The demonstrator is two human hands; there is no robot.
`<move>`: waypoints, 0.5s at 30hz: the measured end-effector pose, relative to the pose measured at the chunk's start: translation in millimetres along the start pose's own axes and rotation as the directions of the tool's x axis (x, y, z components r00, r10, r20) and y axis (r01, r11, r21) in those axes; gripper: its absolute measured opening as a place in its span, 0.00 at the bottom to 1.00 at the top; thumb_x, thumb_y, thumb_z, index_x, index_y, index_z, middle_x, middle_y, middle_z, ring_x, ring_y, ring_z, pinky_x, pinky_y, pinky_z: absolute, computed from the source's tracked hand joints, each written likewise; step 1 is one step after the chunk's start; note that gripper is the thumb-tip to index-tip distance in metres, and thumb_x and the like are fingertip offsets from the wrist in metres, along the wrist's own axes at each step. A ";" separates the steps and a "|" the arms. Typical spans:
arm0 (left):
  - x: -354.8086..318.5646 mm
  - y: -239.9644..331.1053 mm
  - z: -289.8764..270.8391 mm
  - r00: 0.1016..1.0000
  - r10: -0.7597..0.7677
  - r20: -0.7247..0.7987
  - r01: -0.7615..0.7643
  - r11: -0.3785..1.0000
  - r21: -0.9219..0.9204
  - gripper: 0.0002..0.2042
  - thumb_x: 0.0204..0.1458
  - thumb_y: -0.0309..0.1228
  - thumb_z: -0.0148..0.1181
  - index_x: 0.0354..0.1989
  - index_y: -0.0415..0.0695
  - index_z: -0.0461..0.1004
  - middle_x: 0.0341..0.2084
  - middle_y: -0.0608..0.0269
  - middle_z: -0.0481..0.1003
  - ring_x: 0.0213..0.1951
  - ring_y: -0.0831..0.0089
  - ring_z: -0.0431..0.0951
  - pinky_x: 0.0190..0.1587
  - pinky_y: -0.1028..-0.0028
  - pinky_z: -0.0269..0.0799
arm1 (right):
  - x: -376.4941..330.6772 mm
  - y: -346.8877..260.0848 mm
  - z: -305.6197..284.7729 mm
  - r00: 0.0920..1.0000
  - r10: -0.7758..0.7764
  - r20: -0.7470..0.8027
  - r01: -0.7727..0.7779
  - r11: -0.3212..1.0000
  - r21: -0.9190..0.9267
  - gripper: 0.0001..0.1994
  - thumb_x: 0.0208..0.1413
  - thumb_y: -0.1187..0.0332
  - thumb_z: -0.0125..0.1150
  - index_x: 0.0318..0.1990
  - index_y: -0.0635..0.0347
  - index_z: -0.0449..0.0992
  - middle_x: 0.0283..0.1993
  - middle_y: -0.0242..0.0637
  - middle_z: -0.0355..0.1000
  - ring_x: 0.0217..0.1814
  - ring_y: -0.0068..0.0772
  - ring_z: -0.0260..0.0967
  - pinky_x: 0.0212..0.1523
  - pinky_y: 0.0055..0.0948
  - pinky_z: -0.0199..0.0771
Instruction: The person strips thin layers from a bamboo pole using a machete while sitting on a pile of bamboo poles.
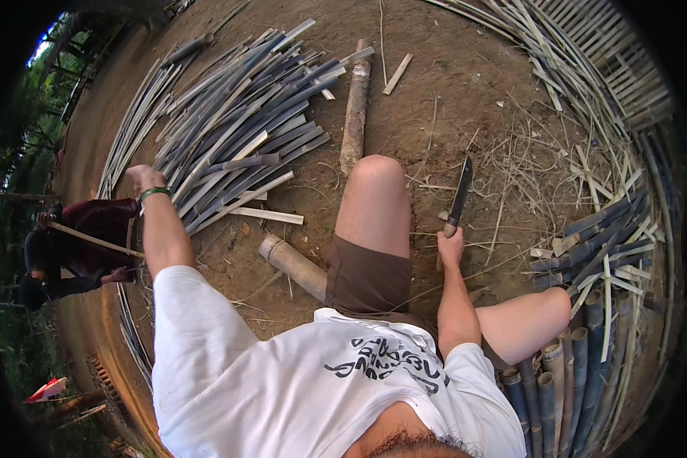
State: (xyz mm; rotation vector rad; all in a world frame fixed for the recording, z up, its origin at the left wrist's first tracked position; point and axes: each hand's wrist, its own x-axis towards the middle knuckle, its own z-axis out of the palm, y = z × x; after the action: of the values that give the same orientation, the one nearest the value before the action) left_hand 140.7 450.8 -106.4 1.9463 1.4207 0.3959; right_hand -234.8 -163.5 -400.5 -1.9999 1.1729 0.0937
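Observation:
In my right hand [450, 248] is a long knife [459, 200] with a dark blade and a pale handle. My fingers are wrapped round the handle, and the blade points away from me over the dirt. My left arm stretches far out to the left, a green band at its wrist. My left hand [146, 177] is at the edge of a big pile of split bamboo strips [244, 130]; its fingers look curled, but what they hold, if anything, is too small to make out. Between my legs and the pile lies a thick bamboo piece [294, 263].
A short log [356, 107] lies ahead of my knee. Thin shavings [511, 183] litter the ground to the right. Cut dark bamboo [611, 229] and bamboo poles [546, 397] lie at the right. At the far left another person [84, 237] holds a long stick [91, 238].

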 end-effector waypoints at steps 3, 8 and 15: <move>-30.6 -34.8 49.1 0.987 -0.039 0.154 0.117 0.836 -0.535 0.36 0.58 0.51 0.54 0.65 0.33 0.55 0.62 0.44 0.64 0.61 0.51 0.66 0.63 0.49 0.58 | -37.1 -22.6 37.2 0.996 -0.089 0.028 0.090 0.995 -0.051 0.31 0.47 0.62 0.65 0.59 0.62 0.63 0.59 0.54 0.66 0.60 0.57 0.65 0.59 0.47 0.66; -178.2 -48.0 153.4 0.575 0.331 0.748 -0.155 0.942 -0.298 0.29 0.56 0.51 0.59 0.57 0.42 0.64 0.43 0.58 0.75 0.49 0.66 0.73 0.52 0.60 0.67 | -43.3 -17.4 40.5 0.989 -0.102 -0.110 0.093 0.992 -0.083 0.32 0.48 0.62 0.66 0.60 0.63 0.61 0.59 0.55 0.63 0.58 0.60 0.65 0.58 0.49 0.67; -398.5 27.8 139.1 -0.163 0.583 0.796 -0.384 0.705 -0.596 0.25 0.62 0.46 0.53 0.61 0.42 0.65 0.53 0.55 0.75 0.56 0.67 0.73 0.57 0.66 0.65 | -36.7 -2.2 36.2 0.997 0.045 -0.066 -0.053 0.991 -0.125 0.31 0.49 0.62 0.68 0.57 0.66 0.62 0.59 0.53 0.60 0.56 0.57 0.68 0.54 0.47 0.71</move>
State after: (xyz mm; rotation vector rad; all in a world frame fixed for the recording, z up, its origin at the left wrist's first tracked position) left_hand 102.4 30.2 -129.1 1.7798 -0.3960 -0.5341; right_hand -242.7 -113.1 -408.1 -2.0982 1.2852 0.1336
